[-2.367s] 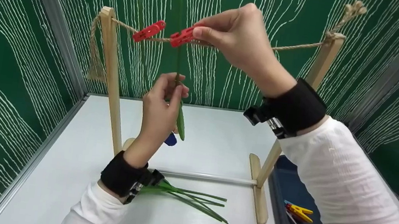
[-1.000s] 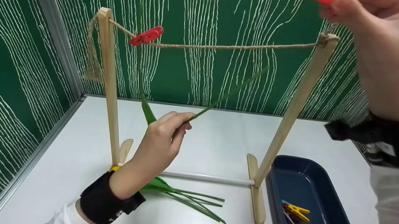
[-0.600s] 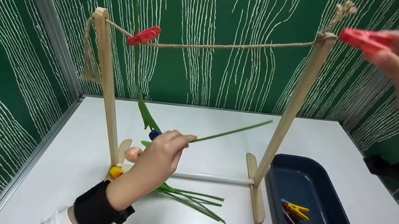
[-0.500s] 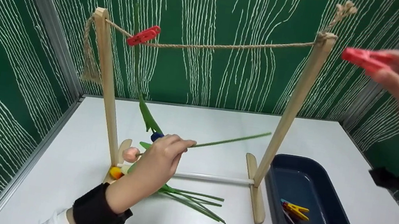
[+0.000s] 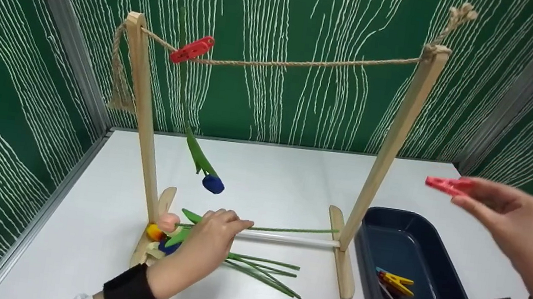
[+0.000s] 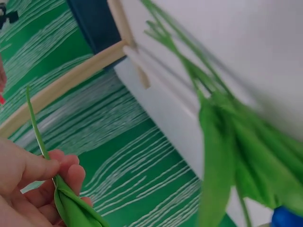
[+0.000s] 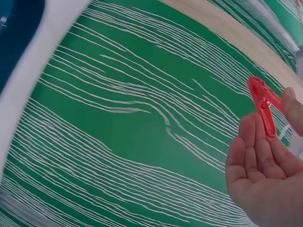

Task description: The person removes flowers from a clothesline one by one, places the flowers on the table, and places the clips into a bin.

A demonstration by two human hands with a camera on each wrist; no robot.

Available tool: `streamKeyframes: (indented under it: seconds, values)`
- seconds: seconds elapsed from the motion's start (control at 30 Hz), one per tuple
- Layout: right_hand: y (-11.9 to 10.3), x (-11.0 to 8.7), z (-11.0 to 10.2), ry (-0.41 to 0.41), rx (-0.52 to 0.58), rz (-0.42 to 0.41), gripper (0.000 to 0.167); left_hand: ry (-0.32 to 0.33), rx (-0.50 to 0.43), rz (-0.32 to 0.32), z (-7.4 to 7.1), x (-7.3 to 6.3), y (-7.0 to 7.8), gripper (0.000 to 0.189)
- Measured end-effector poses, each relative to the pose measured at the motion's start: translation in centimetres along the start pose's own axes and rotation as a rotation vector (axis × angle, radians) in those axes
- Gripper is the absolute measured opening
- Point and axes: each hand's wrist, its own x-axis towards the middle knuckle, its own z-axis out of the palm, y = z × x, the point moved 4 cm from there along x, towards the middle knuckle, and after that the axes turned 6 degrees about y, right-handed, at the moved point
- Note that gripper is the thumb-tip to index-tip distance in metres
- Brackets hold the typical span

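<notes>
Low over the rack's crossbar, my left hand (image 5: 210, 247) pinches the stem of a pink artificial tulip (image 5: 169, 222); its bloom points left and its stem right. The left wrist view shows the green stem (image 6: 36, 127) between thumb and fingers. My right hand (image 5: 523, 229) holds a red clothespin (image 5: 441, 185) by its handles, right of the rack and above the far end of the blue tray (image 5: 450, 276). A second red clothespin (image 5: 192, 49) clips a blue tulip (image 5: 213, 184) head-down to the rope (image 5: 308, 64).
A bunch of tulips (image 5: 263, 271) lies on the table in front of the crossbar, partly behind my left arm. The rack's wooden posts (image 5: 144, 118) stand on either side. Several clothespins (image 5: 394, 283) lie in the tray. Green walls with white streaks surround the table.
The clothespin in my right hand came off the rope and has moved right, then down. My left hand has lowered the pink tulip from the rope toward the table, turning it nearly level.
</notes>
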Motion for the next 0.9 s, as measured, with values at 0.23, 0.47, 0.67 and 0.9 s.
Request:
streamKeyframes:
  seconds: [0.23,0.47,0.67,0.9]
  values:
    - [3.5,-2.8,3.6,-0.105,-0.03,0.009,0.03,-0.064,0.066,0.027,2.3,-1.5,-0.7,0.036]
    - [6.2,-5.2,6.4,-0.216,-0.051,0.084,0.038,-0.106,0.163,0.076,4.0,-2.9,-1.0,0.038]
    - [8.3,-6.9,8.1,-0.352,-0.08,0.153,0.046,-0.142,0.215,0.116,5.0,-3.7,-1.3,0.035]
    - [9.7,-8.2,9.4,-0.43,-0.123,0.103,0.038,-0.135,0.263,0.149,6.1,-4.4,-1.6,0.029]
